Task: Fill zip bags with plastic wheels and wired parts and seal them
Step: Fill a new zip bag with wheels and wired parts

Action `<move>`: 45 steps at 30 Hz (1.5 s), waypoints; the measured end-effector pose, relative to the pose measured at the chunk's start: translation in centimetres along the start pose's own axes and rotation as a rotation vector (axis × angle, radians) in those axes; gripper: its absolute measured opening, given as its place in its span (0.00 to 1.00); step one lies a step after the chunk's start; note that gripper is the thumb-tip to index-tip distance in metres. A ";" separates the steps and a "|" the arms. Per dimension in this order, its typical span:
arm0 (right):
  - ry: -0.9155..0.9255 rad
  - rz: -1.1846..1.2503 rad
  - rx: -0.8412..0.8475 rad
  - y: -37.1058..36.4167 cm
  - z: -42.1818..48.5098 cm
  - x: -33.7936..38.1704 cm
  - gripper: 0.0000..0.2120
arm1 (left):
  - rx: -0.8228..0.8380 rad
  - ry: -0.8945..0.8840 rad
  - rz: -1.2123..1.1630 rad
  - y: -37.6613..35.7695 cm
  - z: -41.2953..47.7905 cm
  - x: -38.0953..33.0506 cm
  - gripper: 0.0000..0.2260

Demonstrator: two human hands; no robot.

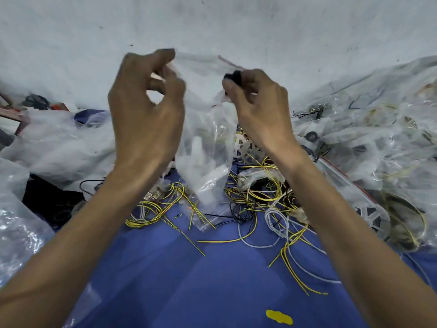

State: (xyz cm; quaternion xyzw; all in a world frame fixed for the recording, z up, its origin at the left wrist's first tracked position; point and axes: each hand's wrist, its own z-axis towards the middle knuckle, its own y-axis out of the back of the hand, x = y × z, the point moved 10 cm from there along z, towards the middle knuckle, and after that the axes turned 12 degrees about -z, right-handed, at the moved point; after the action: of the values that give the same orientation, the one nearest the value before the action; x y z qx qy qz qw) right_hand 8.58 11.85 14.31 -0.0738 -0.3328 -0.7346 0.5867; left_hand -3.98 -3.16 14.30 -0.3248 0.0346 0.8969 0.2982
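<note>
Left hand: the mouth edge of a clear, crumpled plastic zip bag is pinched and held aloft. Right hand: a small black part is gripped at the bag's opposite edge. Pale plastic pieces are seen inside the bag. Tangled yellow and white wires are spread beneath the bag.

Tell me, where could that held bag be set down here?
The blue surface lies bare nearest the person, between the forearms, with tangled wires beyond and a yellow scrap at its near edge. Plastic bags crowd left and right.
</note>
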 end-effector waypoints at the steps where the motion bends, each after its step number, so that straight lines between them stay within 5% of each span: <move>1: 0.008 -0.020 0.008 0.0 0.1 0.3 0.11 | 0.009 0.016 0.065 -0.8 0.4 0.4 0.13; 4: -0.044 -0.130 0.135 -1.3 -0.4 -1.0 0.13 | 0.117 0.095 0.316 -2.9 0.5 2.9 0.17; 7: -0.110 -0.161 0.084 -0.2 -0.6 -2.7 0.14 | 0.230 -0.065 0.307 -4.2 1.5 1.7 0.22; 12: -0.147 -0.321 0.535 -5.0 -0.4 -3.8 0.20 | 0.781 -0.101 0.677 -11.0 4.4 3.8 0.22; 17: -0.032 -0.599 0.150 -3.0 0.5 -2.1 0.21 | 0.793 -0.498 0.765 -11.9 5.2 1.2 0.13; 19: 0.059 -0.720 0.121 -2.3 -1.3 -1.5 0.19 | 0.798 -0.527 0.735 -10.5 2.9 1.4 0.14; 25: 0.086 -0.894 0.823 -6.7 -8.3 -5.4 0.18 | 0.883 -0.120 0.896 -7.2 -6.3 8.5 0.12; 30: 0.174 -0.861 0.687 -6.1 -8.0 -3.7 0.17 | 0.792 -0.034 0.997 -5.6 -7.1 8.5 0.17; 36: 0.403 -0.762 0.665 -8.0 -10.2 -0.7 0.14 | 0.711 -0.097 0.755 -5.0 -7.9 6.2 0.15; 45: 0.211 -0.780 0.450 -4.0 -6.7 -2.8 0.14 | 0.748 -0.017 0.677 -4.1 -8.8 7.4 0.27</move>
State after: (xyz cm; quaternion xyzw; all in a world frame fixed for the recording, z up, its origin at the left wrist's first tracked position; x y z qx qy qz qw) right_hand 7.70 10.66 6.13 0.2615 -0.4254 -0.8133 0.2985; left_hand -1.27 1.75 3.41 -0.1591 0.4546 0.8720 0.0867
